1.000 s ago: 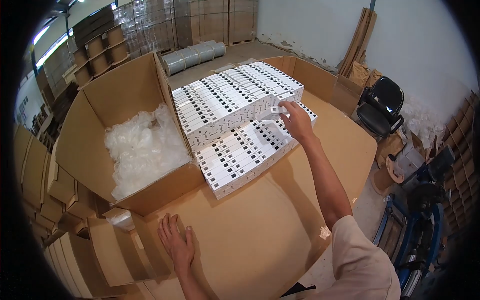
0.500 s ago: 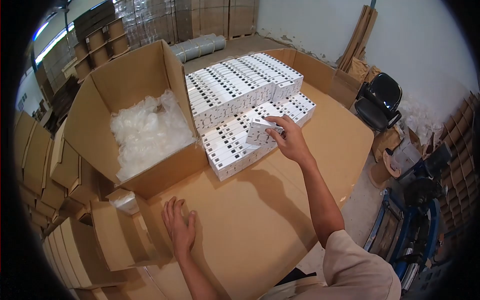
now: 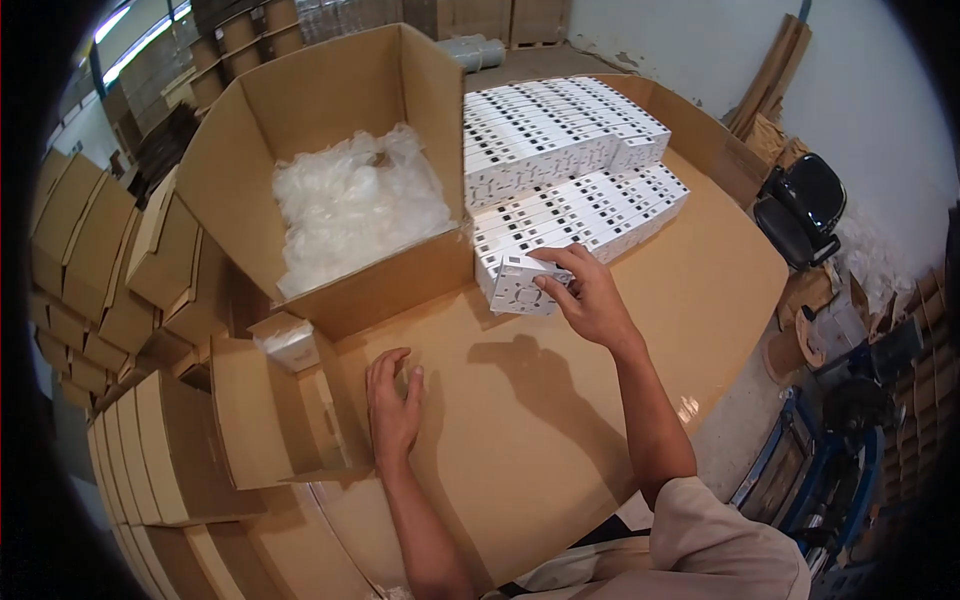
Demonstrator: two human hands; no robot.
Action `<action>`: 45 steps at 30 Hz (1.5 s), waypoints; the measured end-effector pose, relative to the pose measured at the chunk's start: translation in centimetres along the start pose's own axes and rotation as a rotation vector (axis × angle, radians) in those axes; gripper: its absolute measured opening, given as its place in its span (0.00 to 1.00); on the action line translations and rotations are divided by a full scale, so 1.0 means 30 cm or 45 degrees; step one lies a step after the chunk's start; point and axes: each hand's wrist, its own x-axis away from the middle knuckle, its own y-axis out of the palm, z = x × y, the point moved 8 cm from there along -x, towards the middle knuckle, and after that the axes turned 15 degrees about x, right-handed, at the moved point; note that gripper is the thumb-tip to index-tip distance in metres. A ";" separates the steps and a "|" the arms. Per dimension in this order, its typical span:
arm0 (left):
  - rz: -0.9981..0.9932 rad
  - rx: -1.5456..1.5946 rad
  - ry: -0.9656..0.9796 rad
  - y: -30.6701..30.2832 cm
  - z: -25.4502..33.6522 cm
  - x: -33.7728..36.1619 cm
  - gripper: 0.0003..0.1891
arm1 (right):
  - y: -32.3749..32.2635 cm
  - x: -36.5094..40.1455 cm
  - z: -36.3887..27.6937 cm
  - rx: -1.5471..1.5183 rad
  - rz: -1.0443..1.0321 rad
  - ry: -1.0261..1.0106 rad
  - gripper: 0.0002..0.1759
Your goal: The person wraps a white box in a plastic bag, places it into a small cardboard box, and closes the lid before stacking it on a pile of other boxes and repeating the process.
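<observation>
Pinched between thumb and fingers of my right hand [image 3: 590,300] is a small white printed box [image 3: 522,287], held tilted in front of the stacked rows. Those rows of similar white boxes [image 3: 570,150] stand in two stepped layers on the cardboard-covered table [image 3: 480,430]. My left hand [image 3: 395,408] rests with fingers apart on the table, beside an open brown carton [image 3: 255,420]. In that carton's far end sits a white item in clear wrap [image 3: 290,343].
A large open cardboard box [image 3: 380,290] holding clear plastic bags [image 3: 360,200] stands left of the rows. More brown cartons [image 3: 150,450] line the left side. A black chair [image 3: 800,210] and a blue metal frame [image 3: 775,460] are on the floor at right.
My right hand has drawn the white box toward me, away from the stack. The whole view has shifted, with the table contents now further right. My left hand still rests near the open carton.
</observation>
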 end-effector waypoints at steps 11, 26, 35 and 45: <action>0.023 0.489 -0.261 0.000 -0.034 -0.014 0.15 | 0.317 0.111 -0.148 -0.220 -0.155 -0.103 0.17; 0.178 0.723 -0.203 -0.043 -0.088 -0.043 0.22 | 0.601 0.156 -0.082 -1.049 -0.280 0.046 0.12; 0.137 0.455 -0.191 -0.045 -0.102 -0.047 0.23 | 0.613 0.137 -0.039 -0.609 -0.340 0.045 0.11; 0.101 0.367 -0.183 -0.044 -0.099 -0.051 0.22 | 0.596 0.132 -0.052 -0.547 -0.336 0.047 0.12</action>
